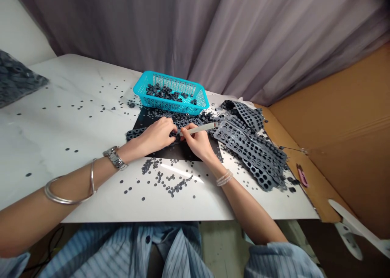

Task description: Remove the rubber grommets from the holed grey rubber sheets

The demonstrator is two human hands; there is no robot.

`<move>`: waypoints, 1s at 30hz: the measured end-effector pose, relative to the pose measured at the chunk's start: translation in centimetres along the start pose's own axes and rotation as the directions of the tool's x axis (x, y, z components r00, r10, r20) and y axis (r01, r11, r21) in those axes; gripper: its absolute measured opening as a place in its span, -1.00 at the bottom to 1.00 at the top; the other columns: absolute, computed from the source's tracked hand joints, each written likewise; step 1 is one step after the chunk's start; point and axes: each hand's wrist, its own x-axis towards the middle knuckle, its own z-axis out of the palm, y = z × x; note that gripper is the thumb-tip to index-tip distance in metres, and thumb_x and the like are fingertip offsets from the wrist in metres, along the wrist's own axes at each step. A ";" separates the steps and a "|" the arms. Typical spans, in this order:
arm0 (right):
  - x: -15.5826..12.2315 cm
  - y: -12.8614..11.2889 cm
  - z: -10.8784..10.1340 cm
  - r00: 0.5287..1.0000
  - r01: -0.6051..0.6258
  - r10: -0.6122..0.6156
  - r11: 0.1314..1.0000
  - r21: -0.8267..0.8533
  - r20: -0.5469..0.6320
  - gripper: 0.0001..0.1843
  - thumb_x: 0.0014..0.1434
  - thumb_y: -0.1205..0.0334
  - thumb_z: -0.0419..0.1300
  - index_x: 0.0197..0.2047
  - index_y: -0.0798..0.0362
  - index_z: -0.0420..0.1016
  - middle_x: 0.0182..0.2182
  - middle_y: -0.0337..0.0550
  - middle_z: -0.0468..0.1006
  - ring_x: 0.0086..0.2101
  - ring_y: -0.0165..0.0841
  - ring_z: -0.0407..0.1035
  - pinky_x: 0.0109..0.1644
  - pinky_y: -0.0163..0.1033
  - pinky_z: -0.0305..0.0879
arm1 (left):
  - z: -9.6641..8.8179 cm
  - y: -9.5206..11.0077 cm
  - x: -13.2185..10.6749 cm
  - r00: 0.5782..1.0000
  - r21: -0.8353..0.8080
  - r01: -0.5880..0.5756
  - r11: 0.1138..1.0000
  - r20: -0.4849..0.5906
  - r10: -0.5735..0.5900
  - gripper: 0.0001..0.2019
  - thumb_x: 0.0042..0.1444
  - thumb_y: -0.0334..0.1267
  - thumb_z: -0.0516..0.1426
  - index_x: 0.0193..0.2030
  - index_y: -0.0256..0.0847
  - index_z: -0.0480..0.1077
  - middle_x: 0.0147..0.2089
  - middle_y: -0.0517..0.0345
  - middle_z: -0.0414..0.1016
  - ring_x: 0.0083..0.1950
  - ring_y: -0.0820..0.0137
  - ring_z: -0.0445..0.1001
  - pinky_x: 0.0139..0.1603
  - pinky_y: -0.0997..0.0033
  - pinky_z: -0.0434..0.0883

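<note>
My right hand (pixel 197 142) grips a white pen-like tool (pixel 202 128), its rear end pointing right and its working tip hidden by my fingers. Beneath both hands lies a dark grey perforated strip (pixel 134 134) with rows of round holes, on a black mat (pixel 170 153). My left hand (pixel 160 132) presses on this strip, fingers bent and closed on it beside the tool. Small dark discs (pixel 176 187) are scattered in front of the mat. Behind my hands stands a turquoise basket (pixel 170 106) with many small dark pieces inside.
Punched-out perforated sheets (pixel 252 152) are heaped at the right, near a pink-handled cutter (pixel 302 175) on cardboard (pixel 292 148). A bag of dark pieces (pixel 18 80) sits at the far left. A grey curtain (pixel 195 30) hangs behind the white table (pixel 91 148).
</note>
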 end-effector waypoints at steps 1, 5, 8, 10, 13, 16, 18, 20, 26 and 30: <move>0.0 -0.2 0.1 1.000 0.005 -0.005 1.000 -0.007 0.002 -0.69 0.29 0.04 0.11 -0.42 0.01 0.38 -0.51 -0.25 0.53 -0.46 -0.36 0.38 -0.31 -0.28 0.22 | -0.1 0.1 0.1 1.000 0.045 -0.008 0.999 0.013 0.007 -0.77 0.08 -0.34 0.11 -0.18 -0.27 0.57 -0.13 -0.08 0.50 0.03 0.09 0.41 0.12 0.14 0.30; 0.0 -0.6 0.2 1.000 0.013 -0.013 0.999 -0.043 0.003 -0.72 0.28 0.11 0.10 -0.44 0.02 0.36 -0.53 -0.26 0.49 -0.48 -0.38 0.33 -0.33 -0.28 0.16 | -0.2 0.7 0.2 1.000 0.169 -0.010 0.986 0.028 0.005 -0.76 0.12 -0.33 0.08 -0.20 -0.31 0.56 -0.15 -0.10 0.51 0.01 0.11 0.42 0.09 0.14 0.34; 0.0 -0.9 0.2 1.000 0.029 -0.029 0.994 -0.101 0.009 -0.73 0.28 0.15 0.10 -0.46 0.01 0.34 -0.54 -0.27 0.45 -0.48 -0.37 0.31 -0.35 -0.28 0.12 | 0.0 1.1 0.3 1.000 0.213 0.005 0.977 0.023 -0.010 -0.79 0.11 -0.34 0.08 -0.25 -0.32 0.55 -0.17 -0.11 0.52 0.00 0.11 0.43 0.07 0.15 0.36; 0.1 -1.1 0.3 0.999 0.043 -0.041 0.990 -0.134 0.012 -0.73 0.28 0.17 0.09 -0.46 0.00 0.33 -0.53 -0.26 0.45 -0.47 -0.36 0.31 -0.35 -0.27 0.11 | 0.1 1.3 0.4 1.000 0.216 0.006 0.976 0.027 -0.012 -0.80 0.11 -0.37 0.07 -0.28 -0.32 0.54 -0.20 -0.11 0.53 -0.03 0.11 0.44 0.04 0.15 0.37; 0.1 -1.3 0.4 0.999 0.043 -0.042 0.987 -0.156 0.010 -0.75 0.27 0.20 0.08 -0.46 0.00 0.33 -0.52 -0.25 0.46 -0.47 -0.35 0.31 -0.34 -0.27 0.10 | -0.2 1.5 0.5 1.000 0.150 0.001 0.989 0.020 -0.004 -0.81 0.09 -0.39 0.08 -0.35 -0.31 0.54 -0.24 -0.09 0.55 -0.08 0.14 0.46 -0.01 0.17 0.37; 0.1 -1.3 0.4 1.000 0.025 -0.025 0.988 -0.155 0.001 -0.76 0.26 0.21 0.08 -0.47 0.00 0.33 -0.55 -0.27 0.45 -0.49 -0.36 0.30 -0.35 -0.27 0.10 | -1.4 1.2 0.4 0.999 -0.087 0.041 0.995 -0.002 -0.041 -0.86 0.06 -0.34 0.16 -0.38 -0.26 0.57 -0.27 0.01 0.59 -0.17 0.22 0.50 -0.08 0.24 0.37; 0.2 -1.1 0.4 1.000 0.015 -0.015 0.991 -0.133 -0.002 -0.75 0.26 0.19 0.09 -0.47 0.00 0.32 -0.56 -0.28 0.45 -0.49 -0.37 0.30 -0.35 -0.28 0.11 | -2.3 0.7 0.1 0.987 -0.350 0.130 0.928 -0.040 -0.154 -0.88 0.04 -0.26 0.23 -0.34 -0.23 0.59 -0.29 0.07 0.60 -0.22 0.28 0.50 -0.12 0.30 0.37; 0.2 -0.7 0.5 1.000 -0.005 0.004 0.997 -0.083 -0.010 -0.74 0.26 0.15 0.10 -0.46 0.01 0.34 -0.55 -0.28 0.48 -0.49 -0.37 0.32 -0.34 -0.28 0.14 | -2.9 0.1 -0.2 0.945 -0.611 0.224 0.759 -0.054 -0.323 -0.83 0.00 -0.19 0.30 -0.30 -0.22 0.60 -0.29 0.08 0.60 -0.25 0.34 0.49 -0.17 0.34 0.37; 0.3 -0.1 0.1 0.982 -0.099 0.118 0.987 0.127 -0.148 -0.66 0.25 -0.05 0.12 -0.44 0.00 0.37 -0.54 -0.24 0.52 -0.48 -0.36 0.39 -0.35 -0.27 0.28 | -3.2 -0.9 -0.4 0.866 -0.913 0.337 0.229 0.206 -0.456 -0.80 -0.04 -0.37 0.35 -0.21 -0.29 0.62 -0.23 0.00 0.57 -0.25 0.45 0.45 -0.22 0.45 0.38; 0.7 -0.8 -0.6 0.961 -0.105 0.170 0.954 0.280 -0.220 -0.66 0.22 -0.08 0.15 -0.41 0.00 0.38 -0.53 -0.24 0.50 -0.50 -0.37 0.40 -0.37 -0.26 0.37 | -3.0 -0.7 -0.3 0.864 -0.931 0.362 0.043 0.318 -0.392 -0.80 0.02 -0.50 0.29 -0.18 -0.31 0.62 -0.19 -0.02 0.57 -0.23 0.47 0.48 -0.20 0.50 0.42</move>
